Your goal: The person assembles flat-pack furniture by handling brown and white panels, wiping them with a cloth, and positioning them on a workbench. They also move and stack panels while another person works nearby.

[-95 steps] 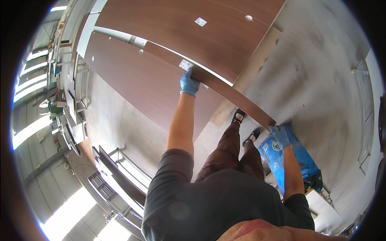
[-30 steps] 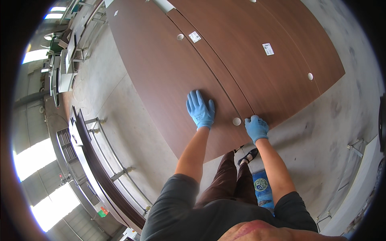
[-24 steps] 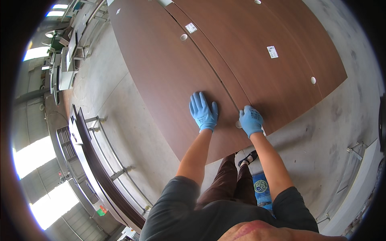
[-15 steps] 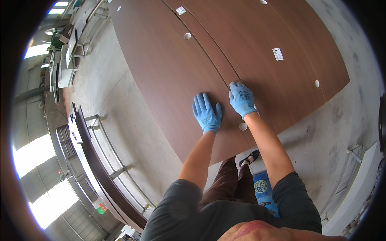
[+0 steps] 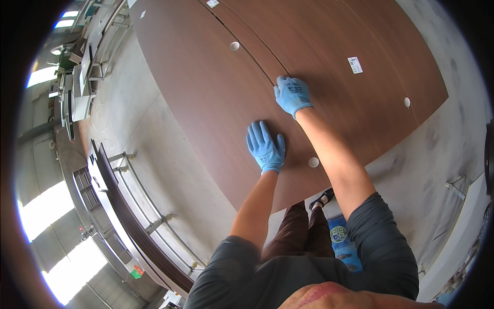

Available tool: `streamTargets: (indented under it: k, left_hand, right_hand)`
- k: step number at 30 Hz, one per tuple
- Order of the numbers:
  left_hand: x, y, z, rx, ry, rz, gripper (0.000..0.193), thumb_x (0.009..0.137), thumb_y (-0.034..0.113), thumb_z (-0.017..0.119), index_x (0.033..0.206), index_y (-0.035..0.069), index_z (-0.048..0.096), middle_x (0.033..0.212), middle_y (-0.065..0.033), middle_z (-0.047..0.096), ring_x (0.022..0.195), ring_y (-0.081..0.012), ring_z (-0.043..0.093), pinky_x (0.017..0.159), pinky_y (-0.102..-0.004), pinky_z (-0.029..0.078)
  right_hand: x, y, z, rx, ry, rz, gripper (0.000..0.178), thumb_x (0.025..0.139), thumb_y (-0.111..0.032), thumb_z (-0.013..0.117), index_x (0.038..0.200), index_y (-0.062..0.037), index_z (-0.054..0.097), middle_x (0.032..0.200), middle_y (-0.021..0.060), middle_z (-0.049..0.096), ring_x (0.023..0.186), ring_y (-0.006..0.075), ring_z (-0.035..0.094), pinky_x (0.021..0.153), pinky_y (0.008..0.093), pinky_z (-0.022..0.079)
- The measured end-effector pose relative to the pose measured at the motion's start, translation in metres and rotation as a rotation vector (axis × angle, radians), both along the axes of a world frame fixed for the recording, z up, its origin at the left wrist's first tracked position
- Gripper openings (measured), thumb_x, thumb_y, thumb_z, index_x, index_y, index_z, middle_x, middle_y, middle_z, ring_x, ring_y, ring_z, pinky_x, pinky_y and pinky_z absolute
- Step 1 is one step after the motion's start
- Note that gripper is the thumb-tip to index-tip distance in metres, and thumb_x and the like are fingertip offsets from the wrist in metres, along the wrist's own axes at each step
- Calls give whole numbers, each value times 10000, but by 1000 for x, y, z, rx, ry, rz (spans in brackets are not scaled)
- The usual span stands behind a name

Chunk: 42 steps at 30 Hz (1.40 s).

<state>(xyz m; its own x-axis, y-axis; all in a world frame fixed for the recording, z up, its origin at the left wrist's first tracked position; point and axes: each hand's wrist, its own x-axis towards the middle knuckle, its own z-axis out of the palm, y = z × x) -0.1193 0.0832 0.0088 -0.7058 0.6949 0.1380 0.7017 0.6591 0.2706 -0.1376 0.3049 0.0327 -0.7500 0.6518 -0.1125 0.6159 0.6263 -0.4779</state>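
Large brown panels (image 5: 206, 98) lie before me, with a narrow brown strip (image 5: 252, 38) between two dark seams. My left hand (image 5: 266, 149), in a blue glove, rests flat on the panel near its close end, fingers stretched and thumb apart. Farther away and slightly right, my right hand (image 5: 293, 96), also gloved in blue, is closed with its fingers curled down at the seams. Whatever those fingers hold, if anything, is hidden beneath them. A round white spot (image 5: 313, 162) shows on the panel near my right forearm, and another white spot (image 5: 234, 46) lies beyond the hands.
A white label (image 5: 355, 65) is stuck on the panel at the right. On the left stands a metal rack (image 5: 149, 206) beside long stacked dark boards (image 5: 131, 226). Below the near panel edge, a blue bag-like thing (image 5: 343, 244) is on the concrete floor (image 5: 170, 170) by my feet.
My right hand has slid away from me and a little left along the seams. The left hand stays flat in nearly the same place.
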Motion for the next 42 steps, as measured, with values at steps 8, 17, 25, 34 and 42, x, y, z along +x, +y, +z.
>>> streamTargets:
  k: [8,17,25,34,42]
  left_hand:
    - [1,1,5,27,45,-18,759,906,354,661,1524,-30,445,1585,-276,434,1478,-466,391,1224,-564,292]
    - [15,-9,6,299,181,-129,432,853,196,673,1220,-27,625,1098,-233,651,1024,-452,614,910,-558,505]
    - [14,-1,-3,-519,88,52,965,961,749,453,1663,99,324,1718,-228,268,1595,-428,221,1285,-551,190]
    - [345,-24,30,-646,-832,-962,640,1062,360,550,1512,-85,459,1556,-237,507,1413,-332,504,1200,-416,388]
    - [620,-269,99,-1165,-1380,-1534,581,1034,344,670,1473,-17,550,1436,-112,587,1317,-224,542,1128,-350,420]
  right_hand:
    - [71,-61,-7,16,204,74,486,942,-235,660,1388,-63,575,1527,180,539,1420,334,499,1163,483,397]
    - [327,-244,51,-160,266,-188,343,923,-192,680,1237,-57,650,1388,150,635,1270,369,603,1089,500,463]
    - [562,-417,128,-93,166,-987,276,898,-213,687,1129,-63,670,1219,152,697,1106,380,668,939,490,533]
    - [678,-617,198,153,74,-1614,237,907,-136,705,1136,-78,692,1147,130,731,1067,386,698,928,468,568]
    - [825,-858,225,625,-292,-2078,436,856,-122,697,1290,-89,663,1314,168,695,1151,364,686,1002,454,547]
